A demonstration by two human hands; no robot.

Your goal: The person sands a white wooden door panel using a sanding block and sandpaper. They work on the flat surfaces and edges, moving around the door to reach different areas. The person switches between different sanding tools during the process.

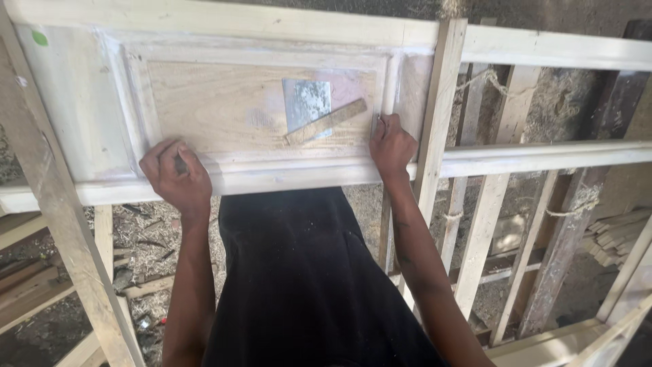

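A pale wooden door panel [231,109] with a recessed raised centre lies flat before me, smeared with whitish filler. On it rests a metal scraper blade [307,102] with a wooden handle [326,121] lying slantwise. My left hand [175,178] is closed on a small dark piece, pressed against the panel's lower left moulding. My right hand [391,146] is closed too, pinching something small at the right edge of the moulding; what it pinches is too small to make out.
The door frame [543,158] stretches right as open rails and stiles, some tied with cord [483,80]. Sawdust and shavings cover the ground [146,234] below. Stacked timber offcuts [614,238] lie at right, planks [27,278] at left.
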